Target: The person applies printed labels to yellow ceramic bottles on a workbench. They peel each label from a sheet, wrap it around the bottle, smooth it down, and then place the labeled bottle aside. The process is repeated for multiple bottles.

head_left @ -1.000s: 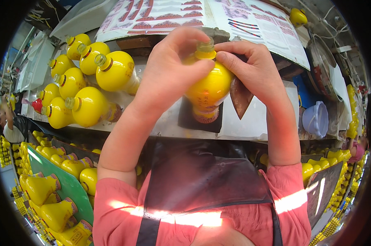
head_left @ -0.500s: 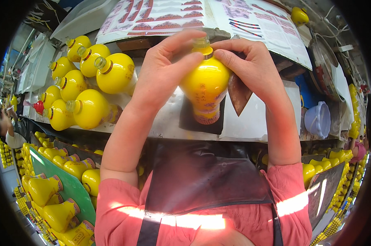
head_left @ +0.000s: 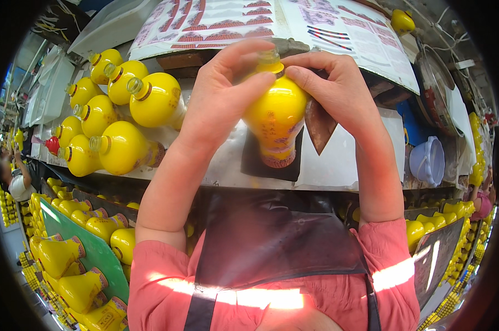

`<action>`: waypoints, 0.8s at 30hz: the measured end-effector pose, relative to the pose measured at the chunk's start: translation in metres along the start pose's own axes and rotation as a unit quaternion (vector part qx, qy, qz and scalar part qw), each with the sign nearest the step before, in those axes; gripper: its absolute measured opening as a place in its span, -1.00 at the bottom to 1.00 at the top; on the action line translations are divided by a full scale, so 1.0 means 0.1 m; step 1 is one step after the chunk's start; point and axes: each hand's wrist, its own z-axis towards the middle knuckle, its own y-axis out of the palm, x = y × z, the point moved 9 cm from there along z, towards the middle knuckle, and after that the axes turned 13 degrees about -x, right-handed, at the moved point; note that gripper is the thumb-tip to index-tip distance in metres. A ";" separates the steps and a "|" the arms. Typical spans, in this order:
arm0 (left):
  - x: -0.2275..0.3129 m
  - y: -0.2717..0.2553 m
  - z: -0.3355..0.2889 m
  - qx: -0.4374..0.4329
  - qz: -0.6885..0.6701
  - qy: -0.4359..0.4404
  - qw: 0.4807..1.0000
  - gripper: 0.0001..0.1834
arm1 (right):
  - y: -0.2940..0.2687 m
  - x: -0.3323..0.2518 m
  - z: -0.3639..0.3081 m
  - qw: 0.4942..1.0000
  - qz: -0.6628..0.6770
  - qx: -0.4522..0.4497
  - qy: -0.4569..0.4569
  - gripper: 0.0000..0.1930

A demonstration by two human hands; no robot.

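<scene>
Well, my left hand (head_left: pixel 209 94) and right hand (head_left: pixel 337 83) meet at one yellow bottle (head_left: pixel 277 107)

My left hand is curled around the bottle's neck, thumb on the near side. On the opposite side, my right thumb and forefinger touch the neck by a dark band; I can't tell whether they pinch it. Clear glass (head_left: pixel 268 56) shows above my left thumb. Below both hands, the patterned base meets a black pad (head_left: pixel 252 159) on the desk (head_left: pixel 222 172). Just under my right palm sits a brown pointed piece (head_left: pixel 321 131), and a white sheet (head_left: pixel 337 168) lies beyond it toward my body.

Left of my left hand a cluster of other yellow bottles (head_left: pixel 156 102) crowds the desk, with something small and red (head_left: pixel 52 145) at its outer edge. Past both hands are printed sheets (head_left: pixel 222 27) with red and purple patterns. Well right of my right hand is a pale purple bucket (head_left: pixel 427 161). Far off to my left hand's side, another person (head_left: pixel 20 186) is visible.
</scene>
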 end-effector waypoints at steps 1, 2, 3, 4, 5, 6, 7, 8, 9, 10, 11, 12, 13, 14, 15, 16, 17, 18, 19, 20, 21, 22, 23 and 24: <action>0.01 -0.01 0.00 0.005 0.016 -0.007 1.000 -0.53 | 0.00 -0.02 0.00 1.000 0.002 0.006 -0.011 -0.70; 0.04 -0.01 0.00 0.007 0.044 -0.003 0.999 -0.55 | -0.01 -0.04 0.00 1.000 0.004 0.011 -0.021 -0.70; 0.05 -0.01 0.01 0.013 0.071 -0.007 0.997 -0.56 | 0.00 -0.02 0.01 1.000 0.006 0.008 -0.011 -0.70; 0.07 -0.01 0.01 0.020 0.096 -0.008 0.995 -0.58 | 0.01 0.00 0.01 1.000 0.008 0.005 -0.001 -0.70; 0.09 -0.02 0.01 0.030 0.132 -0.012 0.991 -0.60 | 0.02 0.02 0.01 1.000 0.011 0.002 0.009 -0.71; 0.10 -0.02 0.02 0.041 0.165 -0.014 0.985 -0.61 | 0.02 0.02 0.00 1.000 0.007 0.001 0.008 -0.71; 0.13 -0.01 0.02 0.052 0.200 -0.007 0.978 -0.62 | 0.02 0.02 0.00 1.000 0.003 0.001 0.007 -0.71; 0.11 -0.01 0.03 0.057 0.202 -0.014 0.978 -0.62 | 0.02 0.02 0.00 1.000 0.000 0.001 0.006 -0.71; 0.11 -0.01 0.03 0.062 0.205 -0.012 0.977 -0.62 | 0.02 0.02 -0.01 1.000 -0.002 0.002 0.005 -0.71; 0.11 -0.01 0.04 0.065 0.209 -0.008 0.976 -0.62 | 0.01 0.02 -0.01 1.000 -0.004 0.002 0.004 -0.71; 0.09 0.00 0.04 0.056 0.197 -0.008 0.979 -0.63 | 0.00 0.03 -0.01 1.000 -0.006 0.003 0.003 -0.71; 0.07 0.01 0.03 0.046 0.186 -0.005 0.981 -0.64 | 0.00 0.03 0.00 1.000 -0.008 0.003 -0.001 -0.71; 0.05 0.01 0.02 0.037 0.175 -0.002 0.984 -0.65 | -0.01 0.03 0.00 1.000 -0.010 0.003 -0.005 -0.70; 0.02 0.02 0.01 0.025 0.106 0.007 0.994 -0.65 | -0.01 0.03 0.01 1.000 -0.012 0.003 -0.009 -0.70; -0.02 0.02 0.00 0.014 0.037 0.016 0.999 -0.65 | -0.02 0.04 0.01 1.000 -0.009 0.006 -0.008 -0.70; -0.05 0.03 0.00 0.002 -0.034 0.025 0.999 -0.65 | -0.02 0.04 0.02 1.000 -0.007 0.007 -0.007 -0.70; -0.05 0.02 -0.02 -0.002 -0.024 0.023 0.999 -0.63 | -0.02 0.03 0.02 1.000 -0.005 0.008 -0.005 -0.70; -0.06 0.01 -0.03 -0.005 -0.015 0.022 1.000 -0.61 | -0.02 0.01 0.01 1.000 -0.010 0.012 -0.012 -0.69; -0.06 0.00 -0.04 -0.008 -0.005 0.021 1.000 -0.59 | -0.02 -0.03 0.01 1.000 -0.015 0.016 -0.018 -0.68; -0.08 -0.01 -0.04 -0.005 -0.008 0.017 1.000 -0.58 | -0.02 -0.07 0.00 0.999 -0.021 0.020 -0.025 -0.67; -0.09 -0.01 -0.04 -0.003 -0.010 0.013 1.000 -0.57 | -0.01 -0.10 -0.01 0.999 -0.039 0.020 -0.016 -0.66; -0.10 -0.02 -0.04 0.000 -0.016 0.010 1.000 -0.57 | 0.00 -0.12 -0.02 0.998 -0.056 0.019 -0.007 -0.65; -0.10 -0.02 -0.04 0.001 -0.012 0.009 1.000 -0.57 | 0.01 -0.12 -0.01 0.998 -0.065 0.013 0.017 -0.64; -0.10 -0.02 -0.04 0.002 -0.011 0.009 1.000 -0.57 | 0.00 -0.19 -0.01 0.996 -0.088 0.023 0.007 -0.63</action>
